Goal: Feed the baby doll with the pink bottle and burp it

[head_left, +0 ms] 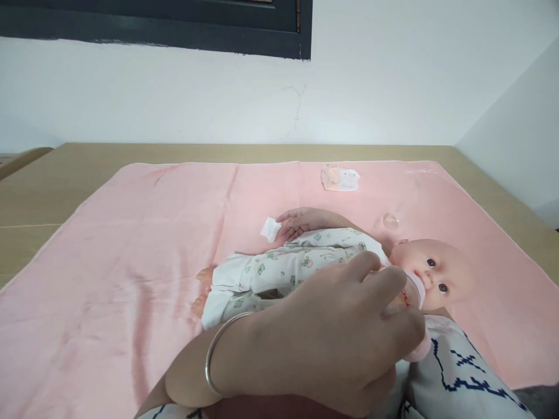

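A left hand (pixel 353 326), fingers curled round a bottle (pixel 413 291) beside a doll's (pixel 323 253) mouth, risked tipping it through loosened grip; the right hand (pixel 303 221), fingers slightly parted, met a tissue (pixel 271 229), pinch unclear

Smooth matt doll head (pixel 441 273), cloth blanket (pixel 109 262), shiny metal bangle (pixel 207 356)

This is a plain indoor room, probably in a home, though a training room cannot be ruled out. White walls (pixel 375 87) meet in a corner, one with a fine crack (pixel 299 105). Above hangs the edge of a dark frame (pixel 218 38), its painted border uneven. Against the wall stands a pale wooden counter (pixel 48 195), spread with a soft pink blanket (pixel 170 227) bearing a baby doll (pixel 454 273).
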### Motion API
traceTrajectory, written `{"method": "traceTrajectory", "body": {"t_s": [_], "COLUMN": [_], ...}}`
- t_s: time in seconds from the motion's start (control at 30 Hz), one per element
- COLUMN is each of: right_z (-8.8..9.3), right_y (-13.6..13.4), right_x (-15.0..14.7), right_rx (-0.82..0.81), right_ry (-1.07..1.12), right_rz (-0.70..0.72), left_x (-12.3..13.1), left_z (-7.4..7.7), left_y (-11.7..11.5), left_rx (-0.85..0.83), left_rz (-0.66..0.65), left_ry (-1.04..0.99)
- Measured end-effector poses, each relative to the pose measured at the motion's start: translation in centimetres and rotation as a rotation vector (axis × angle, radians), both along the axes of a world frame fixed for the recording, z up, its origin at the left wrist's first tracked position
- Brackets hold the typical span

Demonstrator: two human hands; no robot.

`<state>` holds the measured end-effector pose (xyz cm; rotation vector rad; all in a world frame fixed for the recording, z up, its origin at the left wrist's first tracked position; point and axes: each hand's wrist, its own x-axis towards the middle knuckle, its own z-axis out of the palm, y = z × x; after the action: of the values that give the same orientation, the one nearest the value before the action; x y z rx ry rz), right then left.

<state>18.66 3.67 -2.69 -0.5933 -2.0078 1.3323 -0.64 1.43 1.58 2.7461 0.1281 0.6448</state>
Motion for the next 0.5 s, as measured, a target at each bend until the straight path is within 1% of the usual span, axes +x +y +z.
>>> {"method": "traceTrajectory", "body": {"t_s": [0.17, 0.23, 0.3, 0.37, 0.43, 0.5], "right_z": [-3.7, -4.5, -4.4, -3.8, -3.4, -4.0], "right_y": [0.3, 0.0, -0.3, 0.0, 1.0, 3.0], "right_x": [1.9, 2.7, 3.0, 2.5, 1.2, -0.6], "right_rx": [0.023, 0.044, 0.052, 0.047, 0.040, 0.064], "right_ry": [-0.045, -0.079, -0.102, -0.112, -0.130, -0.158], "right_rz": [-0.024, -0.038, -0.056, -0.073, -0.085, -0.075], "left_x": [0.0, -0.1, -0.1, -0.1, 0.0, 0.0], "left_z": [0.1, 0.1, 0.1, 0.1, 0.1, 0.1], "left_y": [-0.1, -0.1, -0.1, -0.1, -0.1, 0.0], "left_rx": [0.025, 0.021, 0.020, 0.016, 0.021, 0.015], "left_rz": [0.004, 0.010, 0.005, 0.004, -0.004, -0.008], "left_ry": [0.016, 0.012, 0.006, -0.004, -0.016, -0.014]}}
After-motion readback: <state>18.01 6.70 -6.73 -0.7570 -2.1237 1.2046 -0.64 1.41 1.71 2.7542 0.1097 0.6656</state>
